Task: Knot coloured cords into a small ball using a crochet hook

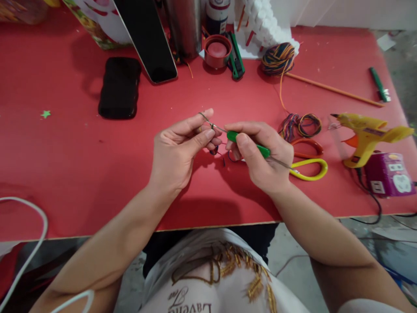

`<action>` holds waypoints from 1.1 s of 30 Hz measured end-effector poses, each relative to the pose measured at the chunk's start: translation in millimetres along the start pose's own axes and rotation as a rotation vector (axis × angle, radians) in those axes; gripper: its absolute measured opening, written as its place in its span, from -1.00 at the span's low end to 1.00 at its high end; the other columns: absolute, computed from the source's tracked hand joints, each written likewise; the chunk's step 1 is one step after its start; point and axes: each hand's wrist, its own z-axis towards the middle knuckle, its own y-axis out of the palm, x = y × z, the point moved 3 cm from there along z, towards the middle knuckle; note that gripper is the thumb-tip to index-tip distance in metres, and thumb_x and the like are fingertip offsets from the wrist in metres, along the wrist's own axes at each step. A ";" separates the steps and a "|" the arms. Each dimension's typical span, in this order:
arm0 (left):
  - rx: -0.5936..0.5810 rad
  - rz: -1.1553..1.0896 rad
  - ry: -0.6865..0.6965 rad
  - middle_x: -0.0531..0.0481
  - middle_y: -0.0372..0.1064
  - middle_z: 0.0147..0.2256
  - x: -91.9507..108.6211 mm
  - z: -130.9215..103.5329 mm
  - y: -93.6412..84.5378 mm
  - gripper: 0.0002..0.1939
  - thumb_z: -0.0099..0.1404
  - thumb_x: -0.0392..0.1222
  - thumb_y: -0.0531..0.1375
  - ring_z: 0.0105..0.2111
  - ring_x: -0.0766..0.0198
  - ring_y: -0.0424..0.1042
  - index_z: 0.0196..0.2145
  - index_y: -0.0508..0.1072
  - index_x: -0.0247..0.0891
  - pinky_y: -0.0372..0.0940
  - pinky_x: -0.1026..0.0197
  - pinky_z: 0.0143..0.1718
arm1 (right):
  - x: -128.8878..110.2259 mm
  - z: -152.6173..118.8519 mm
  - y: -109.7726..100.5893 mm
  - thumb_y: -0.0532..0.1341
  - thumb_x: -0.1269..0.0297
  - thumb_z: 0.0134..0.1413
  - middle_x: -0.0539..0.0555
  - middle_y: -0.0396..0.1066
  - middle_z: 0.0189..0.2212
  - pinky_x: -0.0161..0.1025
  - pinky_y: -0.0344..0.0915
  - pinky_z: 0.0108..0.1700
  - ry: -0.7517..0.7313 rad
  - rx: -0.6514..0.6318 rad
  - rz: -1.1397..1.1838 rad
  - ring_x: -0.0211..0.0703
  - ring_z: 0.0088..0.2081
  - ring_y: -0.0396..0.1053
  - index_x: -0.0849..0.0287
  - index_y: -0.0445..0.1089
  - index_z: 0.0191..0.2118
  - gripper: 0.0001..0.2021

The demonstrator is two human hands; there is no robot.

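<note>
Over the middle of the red table, my right hand (265,152) is closed around the green handle of a crochet hook (249,143). The hook's thin metal tip points left and meets dark yarn (212,126) at my left fingertips. Thumb and fingers of my left hand (182,145) pinch that yarn, with a strand looped over the raised index finger. Below the fingers hang a small dark bit of yarn work (214,150) and a loose end, partly hidden by the hands.
To the right lie yarn bundles (299,126), scissors (309,169) with orange and yellow handles, a yellow glue gun (365,134) and a purple power block (389,174). A multicoloured yarn ball (278,59), green cutter (236,56), phone (150,39) and black case (120,88) sit farther back.
</note>
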 end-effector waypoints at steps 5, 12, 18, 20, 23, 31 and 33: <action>0.058 -0.052 -0.002 0.08 0.61 -0.41 -5.6 -0.1 2.0 -0.78 0.20 -0.37 0.51 -0.42 0.39 0.55 -0.21 0.74 -0.14 0.48 0.33 -0.33 | -3.5 -4.5 12.1 0.23 0.28 0.46 0.07 0.68 -0.08 -0.11 0.56 0.08 -0.238 0.029 -0.287 -0.06 -0.07 0.63 -0.02 0.53 0.17 -0.73; -0.012 -0.093 -0.128 0.03 0.63 -0.39 2.0 4.0 -3.0 -0.82 0.23 -0.40 0.46 -0.46 0.39 0.52 -0.21 0.74 -0.20 0.46 0.34 -0.37 | -3.3 -1.4 11.5 0.21 0.30 0.46 0.10 0.67 -0.02 -0.10 0.57 0.07 -0.393 -0.043 -0.316 -0.05 -0.05 0.62 0.05 0.47 0.23 -0.69; -0.094 -0.087 -0.192 -0.02 0.66 -0.38 13.0 8.7 -12.5 -0.78 0.21 -0.36 0.46 -0.42 0.30 0.58 -0.17 0.74 -0.23 0.50 0.32 -0.35 | -4.8 5.2 -0.3 0.22 0.26 0.46 0.06 0.67 -0.22 -0.15 0.58 -0.08 -0.330 -0.063 -0.249 -0.11 -0.21 0.62 0.02 0.56 0.13 -0.74; -0.117 -0.085 -0.218 -0.01 0.65 -0.39 16.5 9.4 -14.2 -0.77 0.19 -0.39 0.43 -0.38 0.29 0.60 -0.18 0.74 -0.22 0.50 0.33 -0.35 | -6.1 6.7 -3.1 0.23 0.25 0.45 0.06 0.67 -0.25 -0.15 0.58 -0.11 -0.301 -0.068 -0.229 -0.11 -0.24 0.62 0.01 0.59 0.09 -0.76; -0.136 -0.108 -0.252 -0.03 0.61 -0.44 21.5 9.7 -15.4 -0.76 0.15 -0.44 0.39 -0.40 0.33 0.59 -0.22 0.76 -0.29 0.46 0.42 -0.40 | -11.0 9.5 -9.0 0.27 0.30 0.41 0.06 0.67 -0.28 -0.14 0.57 -0.12 -0.300 -0.083 -0.152 -0.12 -0.25 0.62 0.05 0.62 0.05 -0.78; -0.251 0.014 -0.334 -0.10 0.60 -0.48 19.4 12.0 -22.3 -0.73 0.03 -0.46 0.35 -0.53 0.26 0.51 -0.32 0.77 -0.25 0.50 0.25 -0.48 | -14.3 14.7 -27.9 0.34 0.36 0.34 0.02 0.60 -0.33 -0.27 0.47 -0.30 -0.067 -0.202 0.115 -0.24 -0.37 0.54 0.11 0.69 -0.01 -0.80; -0.262 0.005 -0.360 -0.12 0.62 -0.45 18.1 12.3 -24.4 -0.75 0.00 -0.46 0.37 -0.54 0.24 0.53 -0.35 0.76 -0.25 0.55 0.19 -0.45 | -13.3 14.6 -30.4 0.35 0.34 0.34 0.04 0.60 -0.33 -0.28 0.44 -0.35 -0.018 -0.202 0.175 -0.23 -0.39 0.53 0.12 0.70 -0.04 -0.83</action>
